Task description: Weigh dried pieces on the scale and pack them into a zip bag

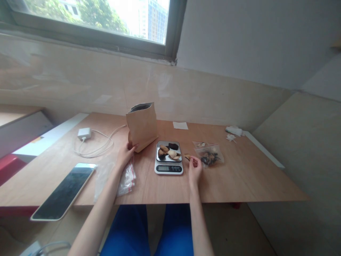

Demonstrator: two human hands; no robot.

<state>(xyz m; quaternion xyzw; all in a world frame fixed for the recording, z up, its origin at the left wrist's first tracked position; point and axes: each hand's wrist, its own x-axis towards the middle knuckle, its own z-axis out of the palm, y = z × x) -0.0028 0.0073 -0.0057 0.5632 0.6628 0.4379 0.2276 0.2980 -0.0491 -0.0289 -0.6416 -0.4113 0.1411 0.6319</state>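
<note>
A brown kraft paper pouch stands upright on the table, its top open and its lining dark. My left hand grips the pouch's lower left corner, with the thumb on the front. Between the pinched fingers of my right hand is a small dried slice, brown and pale, just right of the scale. The white digital kitchen scale bears several dried pieces, dark brown to cream. Its display is too small to read. Beyond my right hand lies a clear zip bag with dark dried pieces inside.
Clear zip bags lie under my left forearm. A phone overhangs the table's front edge. At the back left is a charger with a white cable. White paper and crumpled tissue lie at the back.
</note>
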